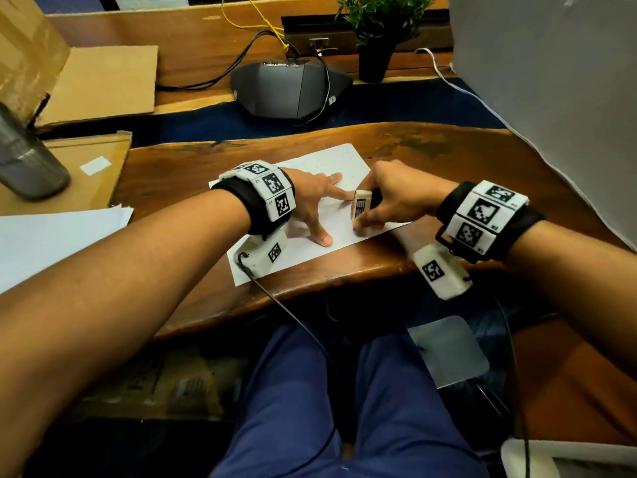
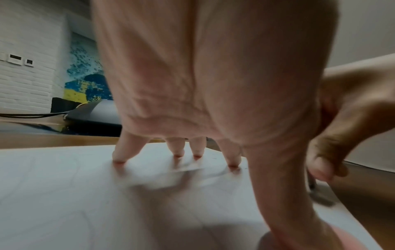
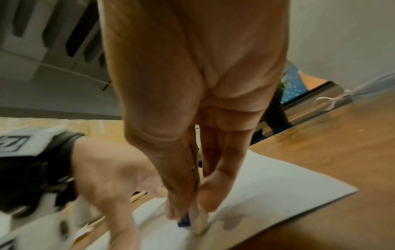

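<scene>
Fingers [image 1: 374, 224] of the right hand [image 1: 396, 198] are covering the eraser [image 1: 362, 203] at its lower end; its label is showing too small to read, and blur is smearing its tip in the right wrist view.

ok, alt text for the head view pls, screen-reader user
Seen from above, the right hand pinches a white eraser against a sheet of paper on a wooden table, while the left hand presses spread fingers on the sheet beside it. A black conference phone and potted plant stand behind.
</scene>
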### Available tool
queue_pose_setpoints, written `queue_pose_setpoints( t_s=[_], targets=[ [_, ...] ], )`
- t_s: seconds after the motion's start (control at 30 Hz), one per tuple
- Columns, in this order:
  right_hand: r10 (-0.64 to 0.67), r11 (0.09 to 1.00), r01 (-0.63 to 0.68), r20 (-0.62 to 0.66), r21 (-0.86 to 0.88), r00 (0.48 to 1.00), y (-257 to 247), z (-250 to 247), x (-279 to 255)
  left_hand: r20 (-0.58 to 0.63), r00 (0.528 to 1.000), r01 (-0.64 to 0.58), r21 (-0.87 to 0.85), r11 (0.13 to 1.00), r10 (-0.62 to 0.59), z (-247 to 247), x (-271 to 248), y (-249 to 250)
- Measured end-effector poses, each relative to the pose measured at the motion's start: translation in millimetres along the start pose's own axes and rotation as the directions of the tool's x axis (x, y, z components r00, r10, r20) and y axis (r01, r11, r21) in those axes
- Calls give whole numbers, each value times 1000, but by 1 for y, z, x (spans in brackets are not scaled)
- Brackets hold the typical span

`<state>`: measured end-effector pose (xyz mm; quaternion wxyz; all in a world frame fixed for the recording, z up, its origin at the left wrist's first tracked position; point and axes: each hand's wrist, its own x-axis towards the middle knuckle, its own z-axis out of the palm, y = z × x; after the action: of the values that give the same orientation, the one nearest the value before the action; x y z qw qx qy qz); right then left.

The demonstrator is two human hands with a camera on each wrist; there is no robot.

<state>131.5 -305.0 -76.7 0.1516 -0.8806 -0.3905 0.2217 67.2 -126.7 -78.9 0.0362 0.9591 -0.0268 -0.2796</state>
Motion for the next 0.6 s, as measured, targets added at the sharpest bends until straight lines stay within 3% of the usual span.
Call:
queue_pose_setpoints(
  t_s=[0.13, 0.27, 0.4, 0.5, 0.6],
  targets=[
    [96, 994, -86, -175, 61, 980, 7, -7, 7, 13, 1000, -19, 32, 999, 18, -2, 0, 4],
    [29, 1000, -28, -102, 12, 994, 0, 5, 3, 18, 1000, 2, 31, 1000, -3, -2, 2, 1],
    [114, 991, -95, -222, 92, 968, 9, 2, -1, 24, 1000, -6, 46, 999, 4, -2, 3, 4],
    [48, 999, -45, -151, 20, 987, -1, 11, -7, 27, 999, 30, 41, 999, -31, -3, 3, 3],
    [123, 991, -108, -195, 83, 973, 4, 5, -8, 35, 999, 25, 50, 998, -26, -2, 5, 5]
  ],
)
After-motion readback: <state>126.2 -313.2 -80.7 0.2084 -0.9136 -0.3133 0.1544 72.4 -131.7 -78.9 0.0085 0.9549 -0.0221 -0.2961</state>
